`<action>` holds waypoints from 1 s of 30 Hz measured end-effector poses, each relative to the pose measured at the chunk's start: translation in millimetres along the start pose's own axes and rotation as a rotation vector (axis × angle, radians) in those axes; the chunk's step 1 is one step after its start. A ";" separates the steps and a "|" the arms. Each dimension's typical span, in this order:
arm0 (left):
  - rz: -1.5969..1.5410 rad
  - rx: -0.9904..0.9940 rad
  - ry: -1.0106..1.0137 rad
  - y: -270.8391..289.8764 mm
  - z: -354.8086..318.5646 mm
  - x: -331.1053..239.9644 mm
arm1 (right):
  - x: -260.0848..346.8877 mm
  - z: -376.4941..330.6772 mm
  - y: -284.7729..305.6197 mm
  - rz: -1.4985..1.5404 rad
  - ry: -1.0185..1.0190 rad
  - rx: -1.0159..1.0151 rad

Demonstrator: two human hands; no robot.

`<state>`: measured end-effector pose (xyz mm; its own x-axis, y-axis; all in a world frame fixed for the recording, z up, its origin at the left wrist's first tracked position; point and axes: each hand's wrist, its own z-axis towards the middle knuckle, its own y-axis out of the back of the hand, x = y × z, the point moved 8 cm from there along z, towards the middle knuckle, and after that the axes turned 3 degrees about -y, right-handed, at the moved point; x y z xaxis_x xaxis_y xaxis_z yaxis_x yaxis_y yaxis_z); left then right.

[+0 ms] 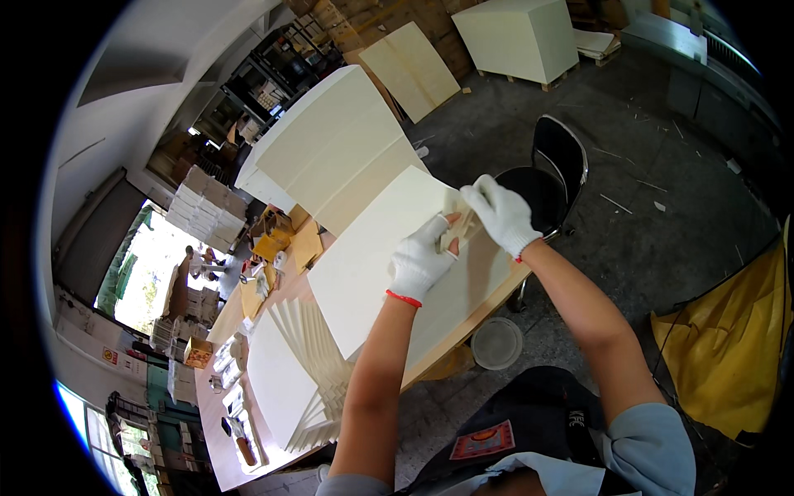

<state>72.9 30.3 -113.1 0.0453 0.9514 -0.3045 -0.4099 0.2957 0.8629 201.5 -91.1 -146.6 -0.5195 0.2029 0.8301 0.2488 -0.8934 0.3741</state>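
Both my hands wear white knit gloves with red cuffs, and they meet at the near right corner of a stack of large cream paper sheets [389, 223]. My right hand [499, 212] is closed on the lifted edges of several sheets, its fingers curled over them and its thumb hidden. Just left of it, my left hand [420, 255] rests by the same corner, its bare thumb and fingertip spread apart. Between the hands the raised sheet edges look fanned and slightly blurred. A fanned pile of similar sheets [281, 376] lies beside my left forearm.
A taller stack of sheets [331, 149] rises behind the wooden table [217, 430]. On the table's left are a brush [242, 446] and packets. A black chair [562, 157] stands beyond my right hand, a round white tub lid [497, 343] below the table edge, and yellow cloth [728, 339] hangs right.
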 end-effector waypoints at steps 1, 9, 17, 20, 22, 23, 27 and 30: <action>0.043 -0.028 -0.068 2.8 -2.0 -7.4 | -0.4 -0.5 14.3 0.001 -0.026 -0.031; -0.011 -0.057 -0.046 -2.7 2.4 1.6 | -18.0 -5.3 6.1 -0.462 0.120 0.222; 0.084 0.054 0.109 -14.5 29.9 14.2 | 2.0 0.9 5.4 -0.549 0.357 0.147; -0.006 0.027 0.073 -16.2 28.0 17.0 | 10.0 4.3 5.0 -0.317 0.257 0.158; -0.133 0.035 0.060 -12.7 22.2 17.8 | 5.0 5.7 -3.2 -0.121 0.091 0.176; -0.198 0.036 0.058 -13.9 18.3 21.1 | 0.8 5.1 -5.5 -0.062 0.022 0.178; -0.369 0.085 0.126 -20.2 9.7 37.1 | -9.3 1.3 -11.9 0.030 -0.120 0.142; -0.356 0.090 0.144 -23.0 9.4 36.0 | -12.6 -0.5 -12.4 0.007 -0.106 0.105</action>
<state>92.5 58.5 -140.1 0.0391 0.7684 -0.6388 -0.3100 0.6171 0.7233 204.5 -82.8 -162.0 -0.4293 0.2433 0.8698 0.3390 -0.8492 0.4049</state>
